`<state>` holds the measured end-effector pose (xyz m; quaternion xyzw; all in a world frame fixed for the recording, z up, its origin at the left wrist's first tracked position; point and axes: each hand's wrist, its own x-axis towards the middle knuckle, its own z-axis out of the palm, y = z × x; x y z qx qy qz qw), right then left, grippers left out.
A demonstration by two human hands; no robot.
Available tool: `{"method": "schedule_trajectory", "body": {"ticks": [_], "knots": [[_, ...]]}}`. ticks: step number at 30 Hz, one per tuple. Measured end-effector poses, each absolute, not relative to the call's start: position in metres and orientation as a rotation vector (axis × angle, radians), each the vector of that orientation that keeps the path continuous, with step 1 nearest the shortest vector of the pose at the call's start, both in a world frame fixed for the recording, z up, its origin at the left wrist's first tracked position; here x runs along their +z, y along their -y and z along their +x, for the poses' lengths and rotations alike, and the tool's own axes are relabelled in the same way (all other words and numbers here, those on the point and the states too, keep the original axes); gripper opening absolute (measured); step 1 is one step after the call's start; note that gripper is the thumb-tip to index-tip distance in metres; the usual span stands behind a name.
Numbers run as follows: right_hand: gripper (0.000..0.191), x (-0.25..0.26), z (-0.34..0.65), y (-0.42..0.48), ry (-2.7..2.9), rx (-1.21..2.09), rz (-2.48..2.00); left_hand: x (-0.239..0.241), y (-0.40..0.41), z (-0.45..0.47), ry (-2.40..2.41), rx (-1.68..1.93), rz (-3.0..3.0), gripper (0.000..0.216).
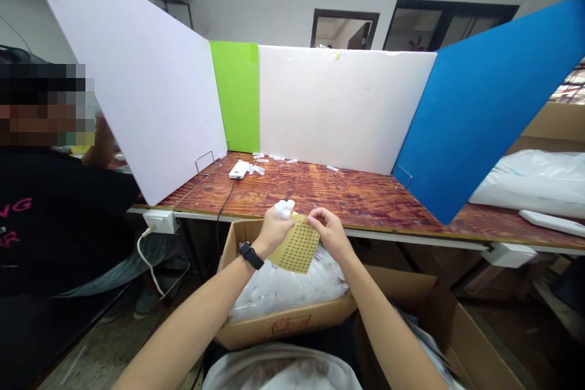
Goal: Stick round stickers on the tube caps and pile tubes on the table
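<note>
My left hand (275,233), with a black watch on its wrist, is closed around several small white plastic pieces (285,209). The same hand grips the left edge of a yellow sticker sheet (299,250) covered in rows of small dark round marks. At the sheet's upper right corner, my right hand (329,230) is closed in a pinch of thumb and forefinger. Whether a single sticker is between those fingertips is too small to tell. Below both hands, a cardboard box (283,324) holds white plastic pieces in clear bagging (292,289).
White, green and blue panels (347,109) enclose the wooden table (292,192). Near the back lie loose white pieces (258,169) and a white corded device (239,170). Another open box (475,341) is at lower right. A person in black (59,213) sits at left.
</note>
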<state>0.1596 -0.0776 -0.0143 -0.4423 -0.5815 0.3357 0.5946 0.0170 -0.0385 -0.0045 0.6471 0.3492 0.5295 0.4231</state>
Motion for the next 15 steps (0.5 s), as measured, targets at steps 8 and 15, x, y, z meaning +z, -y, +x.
{"method": "schedule_trajectory", "body": {"ticks": [8,15], "knots": [[0.009,0.029,0.159,0.092,1.497,0.853,-0.873,-0.001,0.049,0.006,-0.869,1.456,1.941,0.012],[0.009,0.060,0.146,0.102,1.583,1.010,-0.878,0.002,0.058,0.004,-0.876,1.562,2.103,0.008]]}}
